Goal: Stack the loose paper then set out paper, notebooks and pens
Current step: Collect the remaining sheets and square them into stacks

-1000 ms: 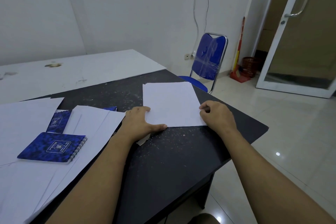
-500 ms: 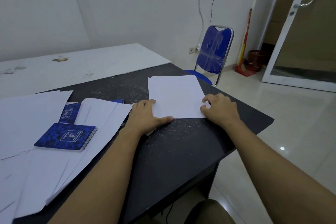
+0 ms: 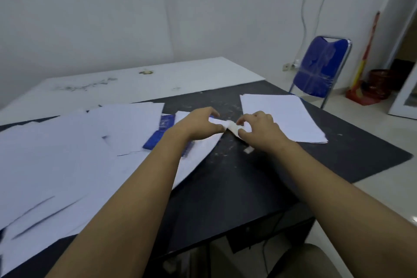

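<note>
**A:** What are the hands doing?

**B:** Both meet over one corner. The left hand has thumb and curled fingers pinching the edge of the top loose sheet. The right hand pinches the same corner from the other side, where the paper curls up off the counter. I'd guess the two-handed pinch is meant to peel one sheet free of those beneath.

**A:** Where's the rest of the paper?

**B:** In two places. A squared-up stack sits near the far right corner, just beside the right hand, probably so a lifted sheet only has a short way to go. The scattered sheets overlap across the left half, at all angles.

**A:** Notebooks? Pens?

**B:** Two blue notebooks are half buried in the scatter. The far notebook is just left of the left hand, and the near notebook is partly hidden under that forearm. I don't see any pens.

**A:** Anything readable?

**B:** The far notebook's cover carries a pale emblem, but it's too blurred to read. The sheets look blank.

**A:** How far along is it?

**B:** The stacking looks only partly done, since most of the paper is unsorted. A small white scrap lies on the counter near the right wrist.
</note>
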